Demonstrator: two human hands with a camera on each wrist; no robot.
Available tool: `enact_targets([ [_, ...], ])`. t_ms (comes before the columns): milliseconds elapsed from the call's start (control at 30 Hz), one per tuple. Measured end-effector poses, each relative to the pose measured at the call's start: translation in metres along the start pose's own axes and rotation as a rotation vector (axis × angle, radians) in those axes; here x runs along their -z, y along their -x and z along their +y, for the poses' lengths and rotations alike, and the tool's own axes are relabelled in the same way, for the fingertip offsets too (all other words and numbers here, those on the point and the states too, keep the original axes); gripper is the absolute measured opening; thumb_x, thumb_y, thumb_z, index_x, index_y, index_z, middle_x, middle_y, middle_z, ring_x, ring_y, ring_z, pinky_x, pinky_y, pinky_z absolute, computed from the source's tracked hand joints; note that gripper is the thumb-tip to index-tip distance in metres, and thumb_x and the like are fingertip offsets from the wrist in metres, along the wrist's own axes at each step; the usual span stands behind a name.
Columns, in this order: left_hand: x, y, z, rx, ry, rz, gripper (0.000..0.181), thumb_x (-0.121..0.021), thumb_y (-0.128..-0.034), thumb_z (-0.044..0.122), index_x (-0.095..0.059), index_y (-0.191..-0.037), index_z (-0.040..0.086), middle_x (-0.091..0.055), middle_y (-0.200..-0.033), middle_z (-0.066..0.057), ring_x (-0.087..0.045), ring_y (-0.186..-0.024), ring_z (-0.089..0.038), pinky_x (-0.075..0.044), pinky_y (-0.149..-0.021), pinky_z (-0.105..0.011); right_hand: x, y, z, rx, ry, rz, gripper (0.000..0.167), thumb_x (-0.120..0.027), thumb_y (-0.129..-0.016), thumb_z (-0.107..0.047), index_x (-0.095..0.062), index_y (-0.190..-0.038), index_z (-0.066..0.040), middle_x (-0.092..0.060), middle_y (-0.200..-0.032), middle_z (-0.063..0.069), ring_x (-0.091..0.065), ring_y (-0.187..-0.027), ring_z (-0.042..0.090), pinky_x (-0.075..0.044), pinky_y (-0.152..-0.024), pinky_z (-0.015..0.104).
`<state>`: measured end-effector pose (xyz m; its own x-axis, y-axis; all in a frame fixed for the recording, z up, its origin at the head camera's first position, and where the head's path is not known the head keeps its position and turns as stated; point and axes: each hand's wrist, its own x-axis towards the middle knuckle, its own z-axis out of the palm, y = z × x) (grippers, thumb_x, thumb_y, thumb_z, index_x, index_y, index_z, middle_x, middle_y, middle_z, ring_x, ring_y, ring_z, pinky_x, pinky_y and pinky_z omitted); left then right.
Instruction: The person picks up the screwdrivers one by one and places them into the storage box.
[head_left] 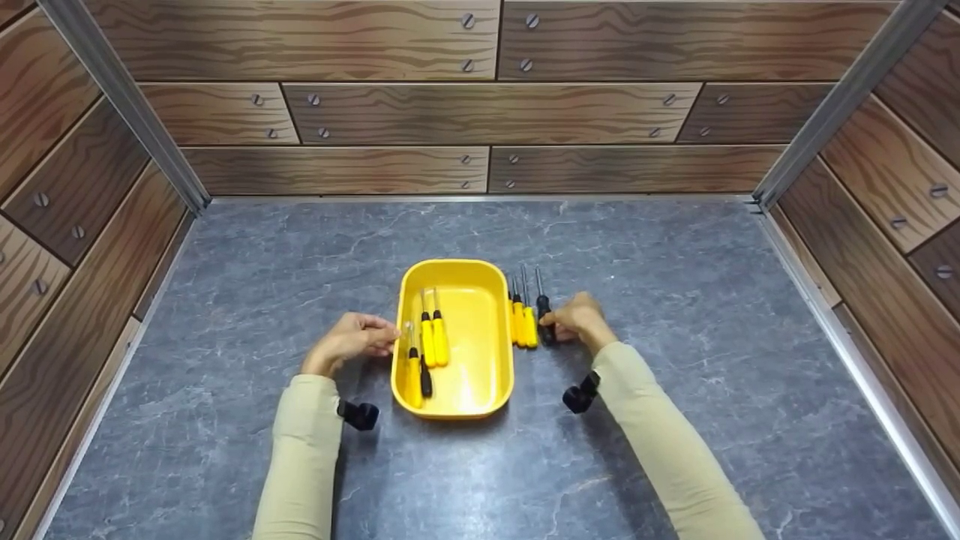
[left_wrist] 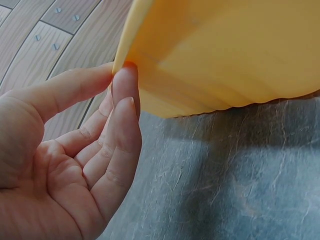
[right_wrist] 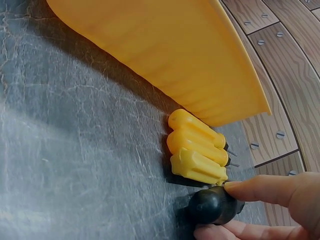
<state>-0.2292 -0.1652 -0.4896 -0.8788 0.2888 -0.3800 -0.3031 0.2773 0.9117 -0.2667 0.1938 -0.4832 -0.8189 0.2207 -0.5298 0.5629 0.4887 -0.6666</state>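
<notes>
A yellow plastic tray (head_left: 491, 360) stands upright on the grey surface. My left hand (head_left: 352, 341) pinches its left rim between thumb and fingertips, as the left wrist view shows (left_wrist: 100, 135). Inside, toward the left wall, lie two yellow-handled screwdrivers (head_left: 433, 337) side by side, another yellow screwdriver (head_left: 413, 379) and a black-handled one (head_left: 426, 381). To the right of the tray, my right hand (head_left: 581, 319) holds a black screwdriver (right_wrist: 207, 205) by its handle, between thumb and fingers. Beside it, three yellow-handled screwdrivers (right_wrist: 197, 147) lie in a row close to the tray's outer wall.
Wood-patterned panels (head_left: 480, 112) form the back and both sides, with metal strips (head_left: 847, 315) along the edges. The grey marbled surface (head_left: 660, 247) spreads around the tray. Black wrist cameras (head_left: 358, 415) are strapped over the sleeves.
</notes>
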Motion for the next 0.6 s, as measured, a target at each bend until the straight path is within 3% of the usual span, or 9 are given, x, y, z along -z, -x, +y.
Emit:
enact_targets([
  [200, 0.0001, -0.0002, -0.0013, -0.014, -0.006, -0.005, 0.033, -0.063, -0.0909, 0.01, -0.06, -0.113, -0.015, -0.065, -0.07, 0.007, -0.063, -0.066, -0.005, -0.06, -0.07, -0.02, 0.0017, 0.0032, 0.0002, 0.002, -0.027, -0.023, 0.023, -0.078, -0.075, -0.004, -0.055, -0.081, -0.002, -0.056, -0.055, 0.0, -0.058, -0.043, 0.007, -0.06, -0.055, 0.023],
  [600, 0.0006, -0.0008, -0.0009, -0.008, -0.007, -0.001, 0.034, -0.063, -0.0914, 0.01, -0.06, -0.115, -0.014, -0.066, -0.071, 0.006, -0.063, -0.067, -0.005, -0.06, -0.07, -0.02, 0.0044, 0.0075, -0.0018, 0.004, -0.071, -0.03, 0.026, -0.075, -0.078, -0.003, -0.056, -0.095, 0.002, -0.058, -0.061, 0.0, -0.059, -0.046, 0.006, -0.062, -0.062, 0.024],
])
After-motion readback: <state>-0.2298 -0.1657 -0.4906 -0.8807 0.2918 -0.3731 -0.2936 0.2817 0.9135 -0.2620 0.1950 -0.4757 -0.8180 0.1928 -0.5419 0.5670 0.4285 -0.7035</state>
